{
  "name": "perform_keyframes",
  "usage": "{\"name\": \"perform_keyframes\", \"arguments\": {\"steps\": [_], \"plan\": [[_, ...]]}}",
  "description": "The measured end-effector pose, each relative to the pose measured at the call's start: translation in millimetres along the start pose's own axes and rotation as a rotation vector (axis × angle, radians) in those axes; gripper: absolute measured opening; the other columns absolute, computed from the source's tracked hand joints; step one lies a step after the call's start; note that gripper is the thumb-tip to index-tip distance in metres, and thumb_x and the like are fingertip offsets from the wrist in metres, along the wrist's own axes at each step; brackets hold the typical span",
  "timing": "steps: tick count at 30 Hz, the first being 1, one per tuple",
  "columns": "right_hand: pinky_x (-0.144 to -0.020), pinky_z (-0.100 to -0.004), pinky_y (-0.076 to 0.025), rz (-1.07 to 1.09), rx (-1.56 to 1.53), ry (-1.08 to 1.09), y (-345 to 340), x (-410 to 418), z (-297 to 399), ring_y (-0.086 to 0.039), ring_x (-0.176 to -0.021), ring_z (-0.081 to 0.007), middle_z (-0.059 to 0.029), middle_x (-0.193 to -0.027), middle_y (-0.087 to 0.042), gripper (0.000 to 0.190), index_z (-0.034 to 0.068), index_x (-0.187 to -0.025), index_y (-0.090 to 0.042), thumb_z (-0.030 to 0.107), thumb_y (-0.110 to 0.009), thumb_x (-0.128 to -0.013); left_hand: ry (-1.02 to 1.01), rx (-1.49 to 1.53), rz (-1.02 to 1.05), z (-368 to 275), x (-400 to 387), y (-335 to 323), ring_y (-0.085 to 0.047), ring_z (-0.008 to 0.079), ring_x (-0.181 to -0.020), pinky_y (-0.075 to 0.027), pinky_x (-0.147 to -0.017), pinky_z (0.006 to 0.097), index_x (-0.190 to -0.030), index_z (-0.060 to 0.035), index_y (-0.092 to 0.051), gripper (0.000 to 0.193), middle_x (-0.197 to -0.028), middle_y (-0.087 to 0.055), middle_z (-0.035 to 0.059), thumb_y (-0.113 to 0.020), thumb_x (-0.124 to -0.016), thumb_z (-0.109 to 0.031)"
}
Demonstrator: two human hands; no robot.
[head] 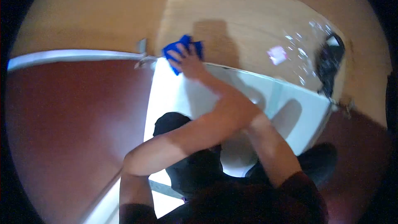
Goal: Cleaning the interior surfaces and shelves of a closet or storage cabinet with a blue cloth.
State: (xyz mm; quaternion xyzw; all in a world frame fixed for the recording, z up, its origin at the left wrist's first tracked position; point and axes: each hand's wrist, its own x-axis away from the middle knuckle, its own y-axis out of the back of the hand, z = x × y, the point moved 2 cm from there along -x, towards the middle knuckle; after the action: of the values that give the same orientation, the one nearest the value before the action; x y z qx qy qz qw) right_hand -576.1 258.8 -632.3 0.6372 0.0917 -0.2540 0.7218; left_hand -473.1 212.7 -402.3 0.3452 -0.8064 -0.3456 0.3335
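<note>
My right hand presses a blue cloth at the far left corner of a white panel, its fingers spread over the fabric. Part of the cloth reaches past the panel's edge onto a light wood surface. My left forearm runs across to the right and meets my right arm near its elbow. There the left hand blends with the right arm, so its fingers cannot be made out. Under my arms are my dark-clothed legs.
Crumpled clear plastic, a small pink-and-white packet and a black item lie on the wood surface at right. A pale rail extends left from a metal bracket. Red-brown surfaces flank the panel.
</note>
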Motion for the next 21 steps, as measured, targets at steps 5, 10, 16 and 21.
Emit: {"name": "perform_keyframes", "arguments": {"steps": [5,10,16,21], "plan": [[-0.115,-0.0648,-0.023,0.168,-0.052,-0.062,24,60,-17,-0.027,-0.148,-0.0301,0.0000,-0.155,-0.041,0.050,0.032,-0.140,-0.056,0.029,-0.056,-0.090,0.088,-0.152,0.124,36,19,44,-0.069,0.0405,-0.092,-0.055,-0.083,0.0486,-0.103,-0.0032,-0.070,0.030,-0.099,-0.071,0.0220,-0.068,-0.090,-0.030],[-0.116,-0.0621,-0.025,0.334,0.036,-0.138,102,118,-52,-0.027,-0.150,-0.0282,0.0010,-0.157,-0.039,0.048,0.032,-0.137,-0.060,0.026,-0.054,-0.090,0.549,0.350,-0.700,192,40,34,-0.073,0.0290,-0.090,-0.058,-0.077,0.0395,-0.119,-0.0019,-0.066,0.034,-0.099,-0.074,0.0183,-0.068,-0.092,-0.022],[-0.109,-0.0669,-0.033,-0.078,-0.256,-0.605,133,80,-57,-0.029,-0.148,-0.0308,-0.0050,-0.151,-0.048,0.049,0.022,-0.132,-0.065,0.019,-0.062,-0.083,0.570,0.474,-1.080,207,-16,-6,-0.070,0.0326,-0.102,-0.055,-0.087,0.0417,-0.122,-0.0053,-0.067,0.036,-0.110,-0.072,0.0193,-0.067,-0.093,-0.025],[-0.100,-0.0537,-0.047,0.044,-0.009,-0.463,150,40,-73,-0.056,-0.123,-0.0352,-0.0121,-0.131,-0.062,0.039,0.010,-0.110,-0.072,0.018,-0.072,-0.072,0.651,0.213,-1.036,210,-57,-7,-0.067,0.0362,-0.107,-0.052,-0.093,0.0437,-0.125,-0.0027,-0.064,0.036,-0.119,-0.068,0.0210,-0.063,-0.094,-0.021]]}}
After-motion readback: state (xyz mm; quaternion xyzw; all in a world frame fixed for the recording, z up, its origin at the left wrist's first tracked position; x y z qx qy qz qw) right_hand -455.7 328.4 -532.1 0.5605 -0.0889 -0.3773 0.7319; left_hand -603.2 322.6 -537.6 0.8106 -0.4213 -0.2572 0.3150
